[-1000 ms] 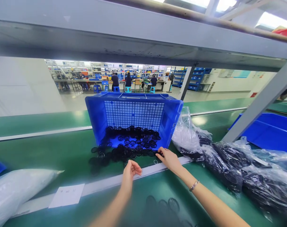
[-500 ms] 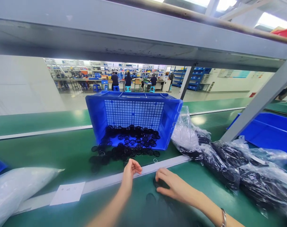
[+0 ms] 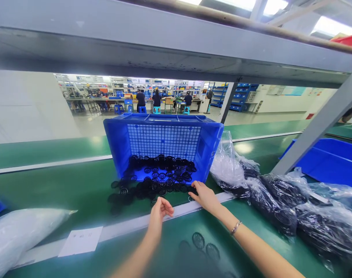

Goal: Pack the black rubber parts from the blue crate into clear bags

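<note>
A tipped blue crate [image 3: 212, 154] lies on its side with its mouth toward me. Many black spoked plastic discs [image 3: 162, 175] lie inside it and spill over its lower edge onto the green belt. My right hand [image 3: 204, 196] is at the right end of this spill, thumb and fingertips closed around a black disc [image 3: 193, 189]. A thin white ring [image 3: 190, 199] lies beside the thumb. My left hand [image 3: 161, 212] is near the pale strip, with fingers curled together; what they hold, if anything, is hidden. Two black discs [image 3: 198, 240] rest on the nearer belt.
Clear bags of black parts [image 3: 272, 204] are heaped at the right, before another blue bin [image 3: 332, 158]. A white bag [image 3: 28, 227] and a paper slip [image 3: 80, 241] lie at left. A grey shelf beam [image 3: 164, 42] crosses overhead. Several people sit at far benches.
My right hand has moved away and up from the nearer belt to the edge of the disc pile, leaving discs behind on the belt. My left hand has stayed nearly still.
</note>
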`<action>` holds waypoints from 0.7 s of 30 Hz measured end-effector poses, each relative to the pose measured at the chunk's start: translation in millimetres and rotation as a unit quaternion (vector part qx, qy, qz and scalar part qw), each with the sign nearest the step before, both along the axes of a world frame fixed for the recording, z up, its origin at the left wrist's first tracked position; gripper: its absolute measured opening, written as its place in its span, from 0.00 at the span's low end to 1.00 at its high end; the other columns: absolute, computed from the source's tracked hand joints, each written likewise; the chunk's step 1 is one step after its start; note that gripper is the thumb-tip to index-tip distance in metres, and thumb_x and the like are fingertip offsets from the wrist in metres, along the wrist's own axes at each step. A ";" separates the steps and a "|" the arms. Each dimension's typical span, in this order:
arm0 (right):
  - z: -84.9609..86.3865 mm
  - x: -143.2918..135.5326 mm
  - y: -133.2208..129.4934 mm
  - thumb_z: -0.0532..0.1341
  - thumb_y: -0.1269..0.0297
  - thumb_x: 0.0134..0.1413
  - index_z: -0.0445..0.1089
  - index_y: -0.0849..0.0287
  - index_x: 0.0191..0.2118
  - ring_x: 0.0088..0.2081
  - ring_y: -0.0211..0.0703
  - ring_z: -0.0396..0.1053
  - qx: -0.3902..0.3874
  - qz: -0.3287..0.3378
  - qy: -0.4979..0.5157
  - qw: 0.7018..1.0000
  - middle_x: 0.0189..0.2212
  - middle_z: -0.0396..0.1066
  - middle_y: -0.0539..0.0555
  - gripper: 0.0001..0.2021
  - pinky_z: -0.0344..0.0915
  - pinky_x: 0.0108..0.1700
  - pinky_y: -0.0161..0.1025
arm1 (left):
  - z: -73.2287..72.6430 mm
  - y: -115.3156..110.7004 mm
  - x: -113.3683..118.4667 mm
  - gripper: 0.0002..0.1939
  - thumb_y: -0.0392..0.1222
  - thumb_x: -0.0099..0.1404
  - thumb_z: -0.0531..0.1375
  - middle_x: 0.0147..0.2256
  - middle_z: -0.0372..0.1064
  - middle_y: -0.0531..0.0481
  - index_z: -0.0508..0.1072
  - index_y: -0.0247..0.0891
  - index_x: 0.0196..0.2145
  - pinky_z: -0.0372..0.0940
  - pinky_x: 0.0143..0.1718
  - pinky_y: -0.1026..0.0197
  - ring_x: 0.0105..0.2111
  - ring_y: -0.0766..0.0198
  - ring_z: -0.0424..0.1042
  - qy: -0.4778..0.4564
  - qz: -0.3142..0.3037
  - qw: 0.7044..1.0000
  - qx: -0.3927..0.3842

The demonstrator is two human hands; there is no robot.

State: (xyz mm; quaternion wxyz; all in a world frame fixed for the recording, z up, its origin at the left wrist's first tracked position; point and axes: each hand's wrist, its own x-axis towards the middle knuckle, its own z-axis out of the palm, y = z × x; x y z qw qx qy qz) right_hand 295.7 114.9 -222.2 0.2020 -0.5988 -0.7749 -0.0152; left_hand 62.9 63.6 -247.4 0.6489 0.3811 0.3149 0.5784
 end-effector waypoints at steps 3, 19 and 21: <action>3.6 -2.2 -8.3 0.58 0.67 0.58 0.61 0.55 0.45 0.44 0.52 0.68 0.023 0.019 -0.008 1.000 0.43 0.67 0.58 0.09 0.67 0.46 0.48 | 0.6 0.1 -0.1 0.26 0.62 0.65 0.54 0.25 0.70 0.47 0.71 0.36 0.26 0.64 0.32 0.60 0.27 0.62 0.68 0.009 0.003 1.000 0.002; 42.3 27.0 -102.4 0.53 0.63 0.66 0.68 0.53 0.35 0.38 0.42 0.69 -0.148 0.159 0.074 0.973 0.36 0.69 0.50 0.09 0.66 0.42 0.38 | 2.8 -1.9 0.5 0.26 0.63 0.65 0.55 0.24 0.69 0.48 0.71 0.36 0.25 0.64 0.31 0.61 0.26 0.62 0.68 0.018 -0.002 1.000 0.007; 35.9 18.0 -76.7 0.54 0.64 0.65 0.67 0.53 0.36 0.37 0.42 0.69 -0.101 0.120 0.072 0.985 0.34 0.69 0.50 0.07 0.66 0.40 0.38 | 1.8 -1.3 0.5 0.26 0.63 0.65 0.55 0.24 0.69 0.48 0.71 0.36 0.25 0.64 0.31 0.61 0.26 0.62 0.68 0.017 -0.002 1.000 0.005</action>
